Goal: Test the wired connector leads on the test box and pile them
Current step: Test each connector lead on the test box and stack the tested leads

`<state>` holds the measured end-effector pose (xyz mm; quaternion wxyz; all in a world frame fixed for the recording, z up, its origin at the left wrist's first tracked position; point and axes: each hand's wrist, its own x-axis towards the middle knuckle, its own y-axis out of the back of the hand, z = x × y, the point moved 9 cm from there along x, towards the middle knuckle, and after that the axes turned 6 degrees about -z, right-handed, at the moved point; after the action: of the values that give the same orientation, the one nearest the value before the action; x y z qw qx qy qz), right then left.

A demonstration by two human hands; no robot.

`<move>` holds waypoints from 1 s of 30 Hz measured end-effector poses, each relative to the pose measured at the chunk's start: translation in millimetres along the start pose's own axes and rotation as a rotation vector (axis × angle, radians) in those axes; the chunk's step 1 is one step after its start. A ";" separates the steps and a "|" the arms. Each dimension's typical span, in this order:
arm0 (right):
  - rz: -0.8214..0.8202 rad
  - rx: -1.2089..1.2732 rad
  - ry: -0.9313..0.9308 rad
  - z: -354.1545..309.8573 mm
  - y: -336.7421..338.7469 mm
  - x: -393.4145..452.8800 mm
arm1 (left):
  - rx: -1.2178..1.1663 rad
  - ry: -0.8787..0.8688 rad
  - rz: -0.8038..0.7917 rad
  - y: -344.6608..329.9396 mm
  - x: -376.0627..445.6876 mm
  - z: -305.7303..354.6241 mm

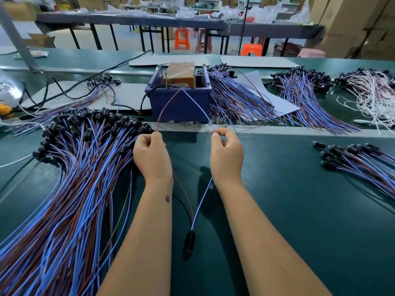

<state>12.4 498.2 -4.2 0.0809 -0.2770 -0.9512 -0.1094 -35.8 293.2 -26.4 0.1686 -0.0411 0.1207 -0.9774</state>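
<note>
Our left hand point(152, 155) pinches the thin brown wire point(165, 105) and our right hand point(227, 155) pinches the thin blue wire point(197, 104) of one lead. Both wire tips reach the far dark blue plastic test box point(180, 101). The lead's black cylindrical connector point(189, 242) hangs near, between our forearms, above the green table point(299, 199). A big pile of blue-and-brown leads point(74, 178) lies left.

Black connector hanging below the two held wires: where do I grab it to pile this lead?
Probably grip the black cylindrical connector around its body, coming from the right with the right hand. It hangs lengthwise toward the person, its sides exposed; the big pile of blue and brown leads crowds the left.
</note>
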 end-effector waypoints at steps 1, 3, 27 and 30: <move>0.020 0.009 -0.005 0.7 2.3 0.4 | -0.008 0.000 0.008 0.8 0.0 0.0; 0.059 0.042 -0.022 2.4 6.7 1.3 | -0.022 0.004 0.019 1.7 -0.1 -0.2; 0.117 0.099 -0.089 12.7 14.1 6.7 | -0.025 0.020 -0.032 -4.5 1.4 -2.5; 0.086 0.087 -0.083 12.1 11.3 6.7 | -0.018 0.021 -0.053 -5.9 2.5 -3.5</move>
<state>11.8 513.9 -12.5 0.0578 -0.3183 -0.9448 -0.0526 -40.4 298.6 -28.2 0.1411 -0.0355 0.1299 -0.9808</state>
